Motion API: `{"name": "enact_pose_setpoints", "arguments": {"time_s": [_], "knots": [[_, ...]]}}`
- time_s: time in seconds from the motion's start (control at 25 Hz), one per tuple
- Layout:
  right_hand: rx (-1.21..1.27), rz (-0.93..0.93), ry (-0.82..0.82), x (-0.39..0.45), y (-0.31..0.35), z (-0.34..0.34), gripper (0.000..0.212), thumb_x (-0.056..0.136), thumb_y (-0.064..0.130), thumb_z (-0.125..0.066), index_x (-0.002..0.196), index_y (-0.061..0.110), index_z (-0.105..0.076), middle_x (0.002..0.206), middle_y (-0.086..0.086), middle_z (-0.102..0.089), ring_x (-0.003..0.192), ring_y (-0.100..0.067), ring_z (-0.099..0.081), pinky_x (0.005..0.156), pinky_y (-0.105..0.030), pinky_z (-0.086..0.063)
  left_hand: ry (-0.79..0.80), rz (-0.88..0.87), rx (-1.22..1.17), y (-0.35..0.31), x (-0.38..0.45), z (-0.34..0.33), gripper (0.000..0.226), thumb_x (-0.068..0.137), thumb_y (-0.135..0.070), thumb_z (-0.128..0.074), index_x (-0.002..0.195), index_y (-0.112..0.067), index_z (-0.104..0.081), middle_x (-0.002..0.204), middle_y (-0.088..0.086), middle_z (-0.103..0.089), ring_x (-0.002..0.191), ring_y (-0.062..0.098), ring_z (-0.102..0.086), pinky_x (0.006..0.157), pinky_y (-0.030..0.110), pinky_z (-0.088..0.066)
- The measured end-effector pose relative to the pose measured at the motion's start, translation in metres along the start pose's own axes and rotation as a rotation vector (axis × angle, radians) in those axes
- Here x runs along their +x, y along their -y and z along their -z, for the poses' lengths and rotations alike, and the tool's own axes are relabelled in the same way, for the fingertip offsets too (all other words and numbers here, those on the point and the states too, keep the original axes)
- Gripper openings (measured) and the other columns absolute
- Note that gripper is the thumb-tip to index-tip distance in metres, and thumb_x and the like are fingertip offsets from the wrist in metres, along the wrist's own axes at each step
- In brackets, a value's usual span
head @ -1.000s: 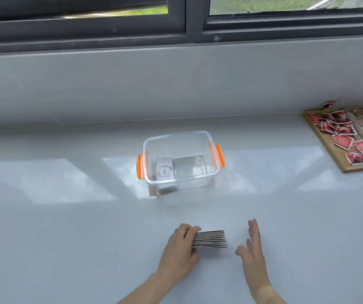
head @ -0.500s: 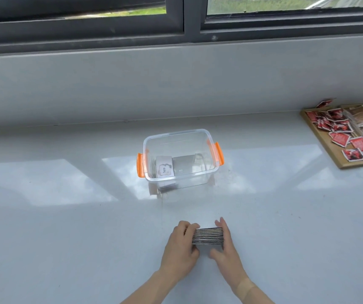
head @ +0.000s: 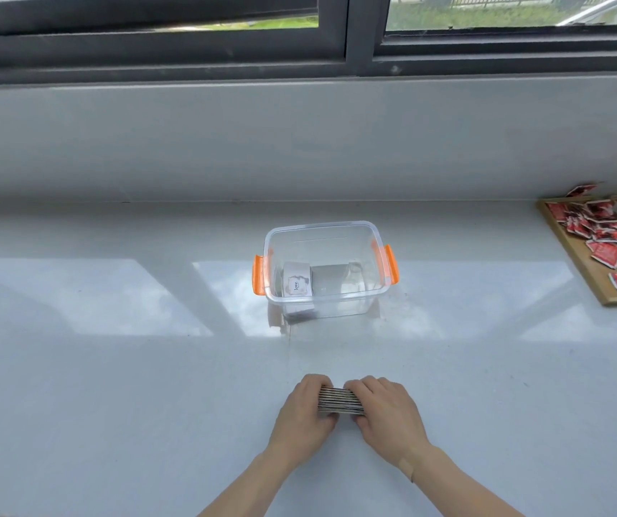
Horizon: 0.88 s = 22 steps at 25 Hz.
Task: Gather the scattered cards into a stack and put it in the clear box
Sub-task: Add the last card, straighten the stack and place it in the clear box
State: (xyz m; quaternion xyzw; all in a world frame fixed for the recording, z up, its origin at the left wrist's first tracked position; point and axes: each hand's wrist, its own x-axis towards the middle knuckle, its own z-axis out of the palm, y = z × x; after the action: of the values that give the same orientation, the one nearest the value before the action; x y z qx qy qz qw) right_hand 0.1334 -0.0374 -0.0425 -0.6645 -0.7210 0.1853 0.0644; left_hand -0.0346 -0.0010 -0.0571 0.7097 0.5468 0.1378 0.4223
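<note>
A stack of cards [head: 337, 400] stands on edge on the white counter near me, its striped edges facing up. My left hand [head: 305, 416] presses its left side and my right hand [head: 389, 416] presses its right side, fingers curled over the top. Most of the stack is hidden between the hands. The clear box [head: 323, 233] with orange latches sits open, straight ahead, farther back on the counter. A white card printed "love" [head: 297, 283] leans inside its left part.
A wooden tray [head: 579, 263] with several red packets [head: 605, 251] lies at the far right. A grey wall and dark window frame rise behind the counter. White counter surface [head: 113, 386] spreads to the left and right of my hands.
My right hand came in from the right and closed against the stack's right side. The cards, fanned before, are now squeezed tight between both hands.
</note>
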Motion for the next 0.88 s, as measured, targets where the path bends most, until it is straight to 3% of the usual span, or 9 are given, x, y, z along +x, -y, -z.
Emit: {"name": "enact_pose_setpoints", "arguments": {"time_s": [0.12,0.24,0.36,0.52,0.64,0.76,0.88], "knots": [[0.317,-0.146,-0.031,-0.001,0.001,0.005,0.037,0.077,0.028,-0.066,0.111,0.038,-0.054,0.103,0.016,-0.062,0.090,-0.013,-0.058,0.076,-0.031,-0.046,-0.069,0.056,-0.258,-0.005,0.000,0.012,0.040,0.073,-0.013,-0.073,0.098,-0.040,-0.055,0.103,-0.013,-0.064,0.098,0.003,-0.060,0.084,0.015,-0.046],[0.757,-0.316,-0.040,-0.003,0.004,0.008,0.042,0.070,0.024,-0.075,0.100,0.043,-0.053,0.097,0.017,-0.064,0.089,-0.004,-0.059,0.076,-0.030,-0.050,-0.084,-0.157,-0.203,-0.021,0.001,0.023,0.048,0.076,-0.009,-0.068,0.110,-0.041,-0.056,0.112,-0.019,-0.056,0.108,0.004,-0.058,0.089,0.009,-0.043],[0.746,-0.376,-0.087,-0.002,0.011,0.008,0.037,0.067,0.025,-0.069,0.096,0.041,-0.054,0.085,0.014,-0.067,0.077,-0.005,-0.062,0.065,-0.035,-0.053,-0.057,-0.368,0.034,-0.037,-0.005,0.016,0.059,0.081,-0.004,-0.060,0.125,-0.041,-0.047,0.120,-0.016,-0.044,0.106,0.000,-0.053,0.083,0.014,-0.048],[0.678,-0.415,-0.083,0.001,0.012,0.006,0.039,0.071,0.024,-0.068,0.095,0.047,-0.048,0.080,0.012,-0.068,0.075,-0.007,-0.062,0.062,-0.034,-0.053,-0.078,-0.365,0.116,-0.036,-0.004,0.006,0.059,0.087,-0.005,-0.058,0.129,-0.041,-0.038,0.129,-0.012,-0.043,0.109,0.008,-0.054,0.080,0.033,-0.056],[0.661,-0.398,-0.064,0.003,0.013,0.008,0.040,0.071,0.026,-0.067,0.098,0.049,-0.047,0.083,0.014,-0.066,0.080,-0.006,-0.060,0.064,-0.030,-0.050,-0.111,-0.374,0.179,-0.033,-0.003,0.009,0.059,0.086,-0.008,-0.061,0.131,-0.039,-0.039,0.134,-0.014,-0.043,0.118,0.010,-0.052,0.087,0.036,-0.055],[0.662,-0.376,-0.056,0.003,0.012,0.008,0.036,0.073,0.030,-0.065,0.099,0.047,-0.048,0.087,0.015,-0.066,0.085,-0.005,-0.058,0.068,-0.034,-0.052,-0.211,-0.470,0.298,-0.033,-0.006,0.015,0.062,0.088,-0.025,-0.062,0.144,-0.029,-0.034,0.154,-0.010,-0.031,0.145,0.016,-0.030,0.113,0.042,-0.037],[0.668,-0.366,-0.050,0.003,0.012,0.008,0.031,0.075,0.032,-0.066,0.097,0.045,-0.048,0.087,0.015,-0.065,0.086,-0.005,-0.057,0.071,-0.036,-0.053,-0.341,-0.551,0.296,-0.033,-0.010,0.016,0.076,0.094,-0.038,-0.052,0.154,-0.014,-0.012,0.163,0.011,-0.016,0.151,0.030,-0.011,0.124,0.042,-0.010]]}}
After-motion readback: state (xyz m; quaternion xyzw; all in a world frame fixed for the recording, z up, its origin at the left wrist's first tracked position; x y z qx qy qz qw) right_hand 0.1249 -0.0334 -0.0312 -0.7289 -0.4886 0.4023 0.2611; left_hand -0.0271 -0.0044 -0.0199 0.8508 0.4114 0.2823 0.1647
